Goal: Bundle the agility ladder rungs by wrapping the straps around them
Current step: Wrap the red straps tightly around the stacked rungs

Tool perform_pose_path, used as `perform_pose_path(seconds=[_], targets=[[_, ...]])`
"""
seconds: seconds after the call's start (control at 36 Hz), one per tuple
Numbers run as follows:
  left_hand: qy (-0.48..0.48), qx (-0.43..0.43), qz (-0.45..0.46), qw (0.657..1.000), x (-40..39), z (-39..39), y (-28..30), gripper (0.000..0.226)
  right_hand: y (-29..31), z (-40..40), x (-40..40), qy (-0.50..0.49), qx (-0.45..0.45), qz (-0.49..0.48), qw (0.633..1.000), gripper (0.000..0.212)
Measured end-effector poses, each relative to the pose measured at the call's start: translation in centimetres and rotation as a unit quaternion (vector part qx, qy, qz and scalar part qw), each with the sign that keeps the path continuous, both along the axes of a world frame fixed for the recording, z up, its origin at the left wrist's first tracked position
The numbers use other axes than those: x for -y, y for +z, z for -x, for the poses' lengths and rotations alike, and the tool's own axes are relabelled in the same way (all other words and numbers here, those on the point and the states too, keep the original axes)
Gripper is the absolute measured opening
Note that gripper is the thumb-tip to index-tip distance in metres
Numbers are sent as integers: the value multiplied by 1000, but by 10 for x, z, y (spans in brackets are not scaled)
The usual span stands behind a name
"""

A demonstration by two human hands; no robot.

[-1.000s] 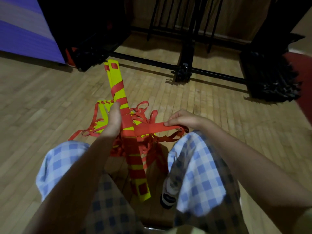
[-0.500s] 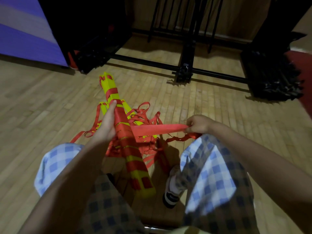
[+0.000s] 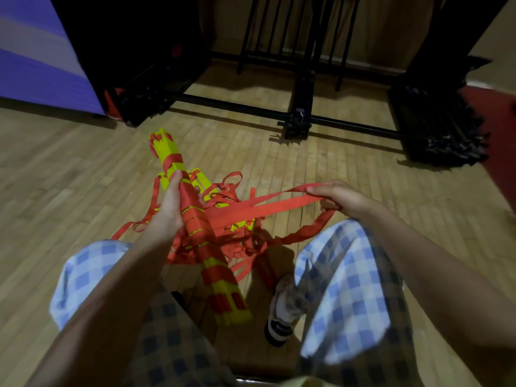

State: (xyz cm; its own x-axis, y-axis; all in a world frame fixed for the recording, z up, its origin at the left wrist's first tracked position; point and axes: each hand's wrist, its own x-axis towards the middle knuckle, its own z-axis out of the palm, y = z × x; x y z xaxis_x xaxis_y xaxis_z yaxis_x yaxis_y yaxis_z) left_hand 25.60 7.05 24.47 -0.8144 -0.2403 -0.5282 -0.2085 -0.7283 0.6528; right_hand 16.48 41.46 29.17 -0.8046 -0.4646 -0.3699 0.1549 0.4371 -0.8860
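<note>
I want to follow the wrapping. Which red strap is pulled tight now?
The flat strap stretched between the bundle and the right hand; the other straps lie in slack loops on the floor.

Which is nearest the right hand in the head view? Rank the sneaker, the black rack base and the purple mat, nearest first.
From the right hand:
1. Sneaker, below, between the knees.
2. Black rack base, ahead on the floor.
3. Purple mat, far upper left.

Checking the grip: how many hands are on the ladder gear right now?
2. The left hand grips the bundled rungs near the middle; the right hand pinches the orange straps pulled out to the right.
</note>
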Motion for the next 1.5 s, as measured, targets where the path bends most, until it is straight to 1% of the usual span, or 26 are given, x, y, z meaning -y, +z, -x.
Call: perform_pose_path(seconds=[0.06, 0.11, 0.14, 0.22, 0.31, 0.36, 0.39, 0.42, 0.44, 0.53, 0.56, 0.64, 0.69, 0.78, 0.89, 0.97, 1.03, 1.08, 1.14, 1.19, 1.25, 1.28, 1.36, 1.42, 1.5], targets=[[1, 27, 33, 999, -3, -1, -1, 55, -1, 0, 4, -25, -9, -29, 999, 42], [11, 40, 69, 997, -8, -1, -1, 52, -1, -2, 9, -39, -21, -53, 998, 42], [17, 35, 84, 996, -11, -1, 0, 48, 0, -3, 11, -45, -29, -59, 997, 39], [28, 0, 106, 994, -20, 0, 5, 36, 4, -7, 19, -64, -42, -54, 996, 19], [8, -29, 122, 992, -21, 0, 3, 19, 8, -9, 24, -71, -44, -29, 996, 20], [-8, -12, 167, 986, -19, 1, -1, 14, 10, -10, 27, -71, -27, 3, 997, 20], [-10, -2, 205, 979, -19, 1, -3, 12, 10, -10, 29, -72, -15, 30, 997, 19], [-6, 2, 235, 972, -20, 0, -3, 12, 11, -11, 31, -71, -7, 58, 996, 19], [5, 2, 246, 969, -21, 1, -6, 13, 12, -12, 34, -68, -5, 81, 994, 20], [32, -7, 226, 974, -22, 1, -3, 15, 15, -17, 41, -62, -7, 139, 988, 24], [25, -17, 202, 979, -22, 2, -2, 18, 16, -18, 43, -63, -4, 161, 985, 26], [11, -31, 94, 995, -25, 1, 5, 9, 17, -21, 49, -70, 10, 219, 973, 31], [11, -34, 61, 997, -28, 4, 5, 8, 17, -23, 52, -72, 13, 241, 968, 31], [21, -21, 69, 997, -27, 6, 4, 8, 18, -27, 57, -84, 3, 245, 966, 29], [32, 14, 92, 995, -21, 6, 9, 10, 20, -30, 63, -87, -22, 214, 973, 24], [4, 34, 99, 994, -13, 5, 12, 18, 20, -31, 65, -68, -34, 176, 982, 19], [-12, 42, 110, 993, -8, 4, 13, 19, 19, -30, 63, -51, -43, 151, 986, 18], [-18, 49, 123, 991, -1, 1, 11, 16, 15, -29, 61, -30, -57, 113, 991, 20], [-18, 53, 130, 990, 4, -3, 9, 16, 11, -28, 60, -8, -88, 42, 995, 24], [-16, 55, 124, 991, 8, -6, 7, 16, 7, -28, 61, 34, -160, -64, 984, 28], [-7, 50, 115, 992, 11, -10, 6, 15, 4, -28, 62, 92, -231, -150, 957, 28], [-1, 50, 114, 992, 13, -11, 6, 14, 3, -28, 61, 114, -250, -179, 945, 27], [10, 54, 119, 991, 19, -12, 4, 12, 2, -29, 58, 149, -281, -222, 921, 21], [9, 56, 118, 991, 21, -12, 3, 12, 2, -28, 54, 141, -298, -230, 916, 19], [14, 59, 110, 992, 22, -13, 1, 13, 3, -28, 50, 138, -326, -241, 904, 23]])
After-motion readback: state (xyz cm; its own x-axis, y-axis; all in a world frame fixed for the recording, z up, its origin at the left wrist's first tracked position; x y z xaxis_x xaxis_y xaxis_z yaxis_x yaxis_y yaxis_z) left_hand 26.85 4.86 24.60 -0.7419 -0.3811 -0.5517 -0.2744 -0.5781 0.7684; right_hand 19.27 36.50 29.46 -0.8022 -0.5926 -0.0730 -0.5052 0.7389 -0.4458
